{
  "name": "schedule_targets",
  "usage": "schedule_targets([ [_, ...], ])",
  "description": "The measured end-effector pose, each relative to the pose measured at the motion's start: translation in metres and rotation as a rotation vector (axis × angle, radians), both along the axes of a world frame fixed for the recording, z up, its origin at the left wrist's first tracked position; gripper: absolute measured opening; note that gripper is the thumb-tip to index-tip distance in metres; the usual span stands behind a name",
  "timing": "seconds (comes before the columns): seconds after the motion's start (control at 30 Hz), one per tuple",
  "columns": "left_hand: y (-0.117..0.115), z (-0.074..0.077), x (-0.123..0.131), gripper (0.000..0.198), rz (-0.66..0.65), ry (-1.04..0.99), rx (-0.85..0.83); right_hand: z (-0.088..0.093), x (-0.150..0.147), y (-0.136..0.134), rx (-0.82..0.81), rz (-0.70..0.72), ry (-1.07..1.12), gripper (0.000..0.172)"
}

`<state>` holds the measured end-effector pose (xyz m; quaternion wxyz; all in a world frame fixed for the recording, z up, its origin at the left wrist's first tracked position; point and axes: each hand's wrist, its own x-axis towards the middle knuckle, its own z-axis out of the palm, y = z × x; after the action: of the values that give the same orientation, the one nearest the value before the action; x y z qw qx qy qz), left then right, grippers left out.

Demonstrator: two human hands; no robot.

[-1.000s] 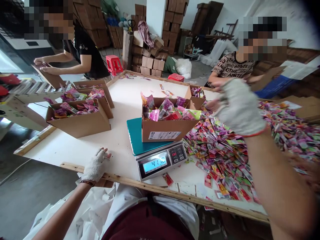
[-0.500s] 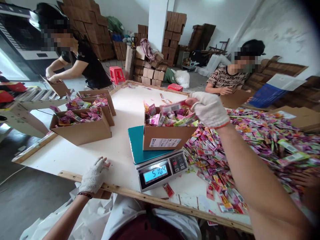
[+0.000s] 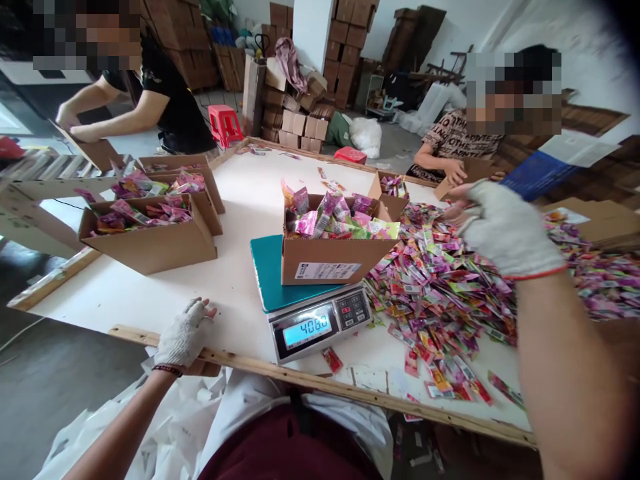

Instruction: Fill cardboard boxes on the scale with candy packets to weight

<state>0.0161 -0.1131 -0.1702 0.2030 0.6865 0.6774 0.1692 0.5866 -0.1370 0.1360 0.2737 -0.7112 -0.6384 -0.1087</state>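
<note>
A cardboard box (image 3: 340,257), filled with small colourful candy packets (image 3: 345,217), stands on the teal plate of a digital scale (image 3: 320,327) with a lit display. To the right spreads a large loose pile of similar packets (image 3: 440,280). My right hand (image 3: 510,230), in a white fingerless glove, is over the pile, away from the box. Its fingers look apart and nothing shows in them, though they are somewhat blurred. Gloved the same way, my left hand (image 3: 185,333) rests open on the table's wooden front edge, left of the scale.
Filled boxes (image 3: 155,233) stand on the table (image 3: 240,200) at the left. Another small box (image 3: 390,190) of packets sits behind the scale. One person (image 3: 155,100) at the far left and another (image 3: 460,143) at the back right handle cardboard. Red stools (image 3: 225,125) stand beyond.
My right hand has moved right from above the box to over the pile; the pink packet it held no longer shows in it. The scale's reading has dropped. My left hand stays put.
</note>
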Motion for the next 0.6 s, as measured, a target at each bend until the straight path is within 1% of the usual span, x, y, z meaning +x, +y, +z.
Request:
schedule_targets([
  [0.07,-0.001,0.002,0.001,0.052,0.007,0.019,-0.005,-0.011,-0.023,0.014,-0.109,0.107,0.026,0.05],
  [0.1,-0.001,0.004,0.002,0.051,0.012,0.027,-0.009,-0.014,-0.034,0.021,-0.166,0.146,0.006,0.049],
  [0.2,-0.004,0.008,0.005,0.053,0.039,0.046,-0.024,-0.016,-0.055,0.034,-0.294,0.193,-0.052,0.035],
  [0.27,-0.005,0.01,0.007,0.054,0.054,0.057,-0.021,-0.012,-0.061,0.036,-0.304,0.17,-0.053,0.027],
  [0.33,-0.005,0.011,0.008,0.053,0.054,0.068,-0.013,-0.009,-0.062,0.034,-0.275,0.159,-0.025,0.023],
  [0.47,-0.004,0.009,0.006,0.051,0.029,0.07,-0.007,0.0,-0.064,0.026,-0.158,0.203,0.031,0.023],
  [0.53,-0.003,0.006,0.004,0.05,0.016,0.061,-0.008,0.006,-0.063,0.02,-0.049,0.168,0.051,0.023],
  [0.6,-0.002,0.002,0.002,0.049,0.009,0.035,-0.002,0.014,-0.055,0.012,0.076,0.089,0.038,0.024],
])
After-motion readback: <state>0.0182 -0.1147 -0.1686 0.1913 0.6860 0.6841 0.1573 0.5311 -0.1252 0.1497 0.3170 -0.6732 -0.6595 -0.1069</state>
